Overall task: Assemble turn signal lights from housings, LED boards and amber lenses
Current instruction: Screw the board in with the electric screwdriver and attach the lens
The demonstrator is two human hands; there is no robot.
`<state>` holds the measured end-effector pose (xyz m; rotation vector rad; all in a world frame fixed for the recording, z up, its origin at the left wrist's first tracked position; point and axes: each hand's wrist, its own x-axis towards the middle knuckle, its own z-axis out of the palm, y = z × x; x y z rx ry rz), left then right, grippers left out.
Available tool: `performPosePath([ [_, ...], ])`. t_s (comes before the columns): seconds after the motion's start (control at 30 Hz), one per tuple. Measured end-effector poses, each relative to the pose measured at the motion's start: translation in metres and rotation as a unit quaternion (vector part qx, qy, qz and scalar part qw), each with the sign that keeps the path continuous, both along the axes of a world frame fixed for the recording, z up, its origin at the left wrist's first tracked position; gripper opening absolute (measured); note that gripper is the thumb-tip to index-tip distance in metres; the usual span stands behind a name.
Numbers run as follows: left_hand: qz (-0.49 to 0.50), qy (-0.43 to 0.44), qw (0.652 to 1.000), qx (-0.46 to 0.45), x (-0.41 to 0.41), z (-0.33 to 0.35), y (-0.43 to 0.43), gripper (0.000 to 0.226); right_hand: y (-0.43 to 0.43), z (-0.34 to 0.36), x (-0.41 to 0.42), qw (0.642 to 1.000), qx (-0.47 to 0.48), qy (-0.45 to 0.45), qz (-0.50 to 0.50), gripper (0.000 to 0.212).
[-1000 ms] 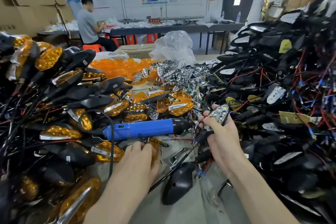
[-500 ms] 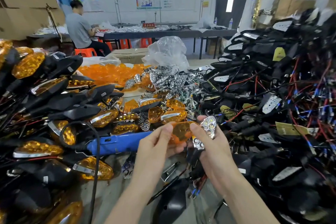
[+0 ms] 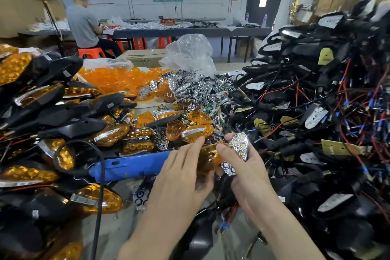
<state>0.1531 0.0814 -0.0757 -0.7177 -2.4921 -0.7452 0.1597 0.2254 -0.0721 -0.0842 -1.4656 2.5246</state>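
While wired housings (image 3: pixel 304 49) tower at right and finished lights (image 3: pixel 52 112) at left, crowding in, a blue screwdriver (image 3: pixel 130 165) lies just beside the hands. The left hand (image 3: pixel 181 177) pinches the lens (image 3: pixel 209 157) against the reflector (image 3: pixel 239 145) gripped by the right hand (image 3: pixel 249 179) (light, stiff, slick plastic, probably scratch-prone): hold rims only.

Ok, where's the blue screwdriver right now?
Head view, left of centre: the blue screwdriver lies just left of the left hand, nearer than the loose amber lenses.
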Motion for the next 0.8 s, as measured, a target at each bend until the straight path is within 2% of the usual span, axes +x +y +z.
performPosePath([
  [0.1,0.020,-0.038,0.999,0.026,0.001,-0.001,0.000,0.068,0.000,0.003,-0.001,0.998,-0.050,-0.006,0.024,0.009],
  [0.27,-0.019,-0.107,0.974,0.197,0.006,0.000,-0.002,0.045,0.002,0.004,-0.002,0.993,-0.118,-0.025,0.022,0.011],
  [0.37,-0.091,-0.208,0.911,0.343,0.009,0.007,-0.001,0.033,0.007,0.002,-0.001,0.991,-0.131,-0.018,0.020,0.018],
  [0.43,-0.138,-0.249,0.875,0.391,0.012,0.008,0.000,0.032,0.010,0.002,0.000,0.990,-0.142,-0.008,0.024,0.024],
  [0.6,-0.163,-0.262,0.877,0.369,0.018,-0.002,0.004,0.044,0.012,0.001,0.002,0.990,-0.138,0.017,0.035,0.027],
  [0.8,-0.158,-0.230,0.896,0.345,0.014,-0.005,0.002,0.039,0.009,0.006,0.005,0.993,-0.101,0.046,0.037,0.026],
])
